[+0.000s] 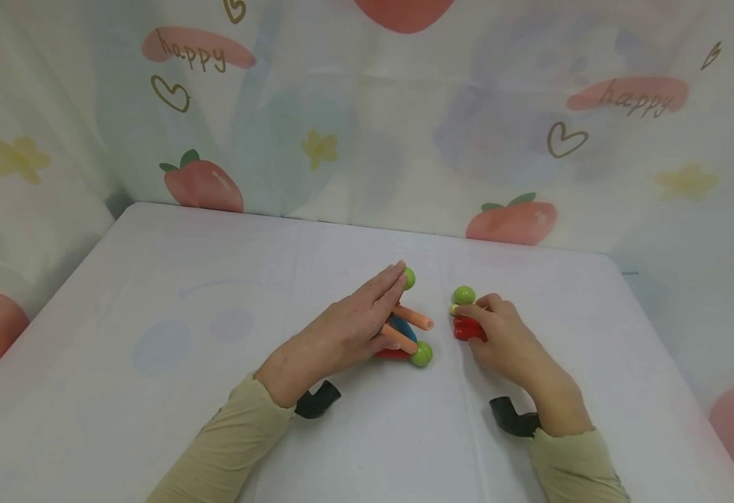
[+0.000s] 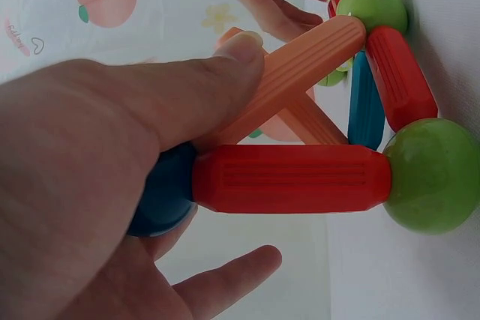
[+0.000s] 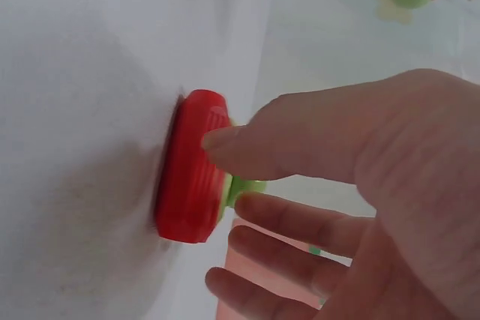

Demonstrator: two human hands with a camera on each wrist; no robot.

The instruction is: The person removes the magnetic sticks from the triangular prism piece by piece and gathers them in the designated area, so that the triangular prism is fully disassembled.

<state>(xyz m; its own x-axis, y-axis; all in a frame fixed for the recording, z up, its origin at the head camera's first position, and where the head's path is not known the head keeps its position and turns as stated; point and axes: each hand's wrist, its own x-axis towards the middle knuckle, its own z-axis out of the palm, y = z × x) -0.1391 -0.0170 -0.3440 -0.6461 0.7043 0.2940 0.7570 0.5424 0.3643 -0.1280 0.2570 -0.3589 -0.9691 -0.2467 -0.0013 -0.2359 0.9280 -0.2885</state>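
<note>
My left hand (image 1: 357, 325) grips a frame of toy building rods and balls. In the left wrist view, the thumb lies along an orange rod (image 2: 315, 61), and a dark blue ball (image 2: 166, 192) sits within the hand. Red rods (image 2: 292, 178), a teal rod (image 2: 366, 103) and green balls (image 2: 433, 175) form the rest, low at the table. Over loose pieces on the table, my right hand (image 1: 508, 342) pinches at a red rod (image 3: 192, 166) with its thumb on the side. Another red rod lies alongside; a yellow piece (image 1: 454, 309) is partly hidden by fingers.
A loose green ball (image 1: 464, 295) lies just beyond the right fingertips. Black curved pieces (image 1: 318, 399) show beside both wrists. The white-covered table (image 1: 153, 279) meets a printed cloth backdrop (image 1: 367, 126) at its far edge.
</note>
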